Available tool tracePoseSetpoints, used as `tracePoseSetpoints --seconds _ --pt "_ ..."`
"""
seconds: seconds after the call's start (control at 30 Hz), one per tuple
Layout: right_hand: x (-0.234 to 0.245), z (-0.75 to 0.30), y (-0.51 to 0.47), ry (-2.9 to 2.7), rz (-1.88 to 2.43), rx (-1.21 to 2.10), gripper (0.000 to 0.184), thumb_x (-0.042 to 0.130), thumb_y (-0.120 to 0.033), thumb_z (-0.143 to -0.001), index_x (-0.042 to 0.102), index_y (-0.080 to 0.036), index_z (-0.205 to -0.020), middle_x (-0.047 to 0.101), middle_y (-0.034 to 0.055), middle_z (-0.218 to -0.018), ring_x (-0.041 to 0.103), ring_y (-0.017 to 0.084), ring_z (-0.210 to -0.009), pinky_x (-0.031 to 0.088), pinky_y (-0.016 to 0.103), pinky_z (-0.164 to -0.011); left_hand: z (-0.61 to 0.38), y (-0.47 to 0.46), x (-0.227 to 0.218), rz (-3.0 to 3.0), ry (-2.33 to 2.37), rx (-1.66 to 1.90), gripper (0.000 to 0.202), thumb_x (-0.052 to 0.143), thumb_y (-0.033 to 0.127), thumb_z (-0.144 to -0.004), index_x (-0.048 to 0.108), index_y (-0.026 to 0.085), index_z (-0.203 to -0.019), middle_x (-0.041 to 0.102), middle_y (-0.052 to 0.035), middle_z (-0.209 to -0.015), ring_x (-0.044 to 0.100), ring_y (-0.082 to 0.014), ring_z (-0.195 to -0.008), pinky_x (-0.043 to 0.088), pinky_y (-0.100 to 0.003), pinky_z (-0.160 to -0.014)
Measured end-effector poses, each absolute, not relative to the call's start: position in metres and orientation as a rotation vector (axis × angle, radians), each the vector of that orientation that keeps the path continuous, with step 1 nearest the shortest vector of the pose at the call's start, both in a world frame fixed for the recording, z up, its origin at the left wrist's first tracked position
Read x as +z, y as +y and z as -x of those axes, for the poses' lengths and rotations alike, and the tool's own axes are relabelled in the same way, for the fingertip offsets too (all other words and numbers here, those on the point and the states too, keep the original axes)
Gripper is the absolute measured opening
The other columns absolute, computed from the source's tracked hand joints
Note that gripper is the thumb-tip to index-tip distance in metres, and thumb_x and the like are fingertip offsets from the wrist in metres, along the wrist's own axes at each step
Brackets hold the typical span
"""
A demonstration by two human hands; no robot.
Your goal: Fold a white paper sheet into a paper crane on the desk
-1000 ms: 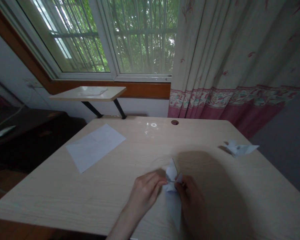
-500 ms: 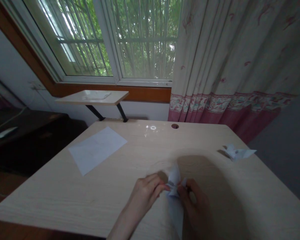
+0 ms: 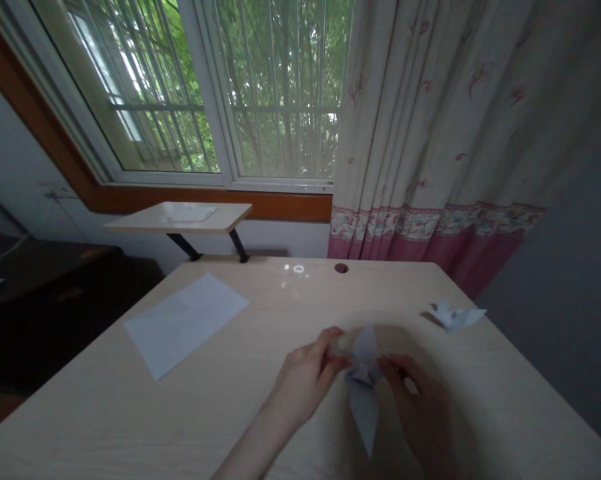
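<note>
A folded white paper figure (image 3: 364,400), origami-like with long pointed ends above and below, is held over the desk between both hands. On its left side, my left hand (image 3: 307,370) pinches the paper between thumb and fingers. Opposite it, the fingertips of my right hand (image 3: 417,397) are closed on the right edge of the paper. Its middle is creased and partly blurred. A second folded paper figure (image 3: 455,316), shaped somewhat like a bird, lies apart near the desk's right edge.
A flat white sheet (image 3: 187,325) lies on the left of the wooden desk (image 3: 180,420). At the back left a small raised shelf (image 3: 220,223) bears a pale flat item. A round cable hole (image 3: 341,268) is near the back edge, before a curtain (image 3: 405,133).
Both hands have moved a little right with the folded paper. Its central part looks more spread between the fingers. The camera view has shifted, so the desk sits lower and further left.
</note>
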State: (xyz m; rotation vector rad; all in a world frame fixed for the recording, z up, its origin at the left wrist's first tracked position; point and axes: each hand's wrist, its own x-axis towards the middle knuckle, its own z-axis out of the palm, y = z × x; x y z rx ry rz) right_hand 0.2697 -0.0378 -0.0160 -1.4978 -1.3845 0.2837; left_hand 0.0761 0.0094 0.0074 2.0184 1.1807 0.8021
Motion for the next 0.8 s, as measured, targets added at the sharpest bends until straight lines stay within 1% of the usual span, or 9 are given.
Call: tracePoseSetpoints --seconds 0.03,0.1,0.17,0.23,0.33,0.5,0.67,0.73,0.8 --pt "-0.014 -0.271 -0.037 -1.366 1.504 0.248 0.028 0.059 -0.048 -0.082 0.067 -0.024 -0.07 0.068 -0.0001 -0.064 0.063 0.016 -0.057 0.048 0.023 -0.057 -0.08 0.01 0.008 -1.957 1.239 0.802 0.036 0.049 0.033 -0.093 0.048 0.02 -0.127 0.07 -0.0009 -0.079 0.065 -0.0179 -0.071 0.046 -0.026 -0.066" --pt "-0.012 -0.273 -0.034 -1.331 1.517 0.173 0.03 0.059 -0.049 -0.082 0.068 -0.023 -0.071 0.068 0.0005 -0.064 0.063 0.016 -0.056 0.048 0.023 -0.056 -0.088 0.01 0.005 -1.835 1.367 0.789 0.043 0.052 0.046 -0.089 0.048 0.016 -0.12 0.068 -0.0026 -0.075 0.063 -0.0191 -0.064 0.045 -0.027 -0.059" --pt "-0.012 -0.275 -0.033 -1.287 1.529 0.106 0.033 0.058 -0.052 -0.082 0.068 -0.023 -0.071 0.068 0.0008 -0.064 0.062 0.016 -0.054 0.047 0.024 -0.055 -0.094 0.009 0.0 -1.704 1.307 0.671 0.044 0.051 0.056 -0.086 0.054 0.015 -0.1 0.064 -0.0026 -0.068 0.061 -0.0182 -0.056 0.041 -0.025 -0.05" --pt "-0.014 -0.275 -0.032 -1.255 1.541 0.084 0.034 0.057 -0.054 -0.082 0.067 -0.023 -0.071 0.068 0.0011 -0.065 0.061 0.016 -0.054 0.046 0.025 -0.055 -0.1 0.009 -0.007 -1.556 1.117 0.52 0.044 0.049 0.059 -0.084 0.054 0.016 -0.076 0.06 -0.0018 -0.06 0.059 -0.0164 -0.051 0.038 -0.023 -0.046" --pt "-0.017 -0.276 -0.03 -1.228 1.575 0.153 0.034 0.057 -0.054 -0.081 0.067 -0.023 -0.072 0.068 0.0013 -0.068 0.061 0.016 -0.056 0.046 0.026 -0.058 -0.11 0.01 -0.016 -1.392 0.97 0.516 0.036 0.062 0.051 -0.073 0.053 0.016 -0.068 0.058 -0.0014 -0.06 0.057 -0.0149 -0.051 0.038 -0.023 -0.046" --pt "-0.022 -0.285 -0.026 -1.125 1.655 0.407 0.036 0.061 -0.057 -0.074 0.067 -0.023 -0.078 0.069 0.0028 -0.072 0.061 0.019 -0.058 0.046 0.029 -0.058 -0.122 0.021 -0.026 -1.205 0.872 0.708 0.032 0.066 0.044 -0.063 0.055 0.015 -0.069 0.058 -0.0024 -0.062 0.053 -0.0142 -0.056 0.037 -0.025 -0.055" --pt "-0.024 -0.3 -0.019 -0.962 1.564 0.45 0.047 0.048 -0.063 -0.08 0.068 -0.022 -0.09 0.066 0.0037 -0.079 0.059 0.019 -0.068 0.045 0.03 -0.063 -0.12 0.03 -0.026 -1.197 0.834 0.751 0.023 0.063 0.036 -0.061 0.056 0.014 -0.066 0.052 0.0015 -0.06 0.046 -0.0111 -0.057 0.029 -0.023 -0.056" --pt "-0.026 -0.308 -0.014 -0.895 1.531 0.458 0.05 0.052 -0.065 -0.077 0.066 -0.02 -0.094 0.064 0.0053 -0.089 0.058 0.019 -0.071 0.046 0.031 -0.063 -0.118 0.032 -0.023 -1.197 0.826 0.757 0.02 0.062 0.033 -0.061 0.055 0.015 -0.064 0.05 0.0029 -0.059 0.043 -0.0103 -0.056 0.026 -0.023 -0.056" --pt "-0.03 -0.315 -0.007 -0.823 1.513 0.499 0.053 0.062 -0.063 -0.069 0.063 -0.02 -0.1 0.063 0.0072 -0.097 0.059 0.02 -0.074 0.046 0.03 -0.06 -0.117 0.034 -0.019 -1.2 0.819 0.752 0.018 0.061 0.031 -0.06 0.053 0.015 -0.061 0.047 0.0041 -0.057 0.04 -0.0095 -0.055 0.025 -0.022 -0.055"
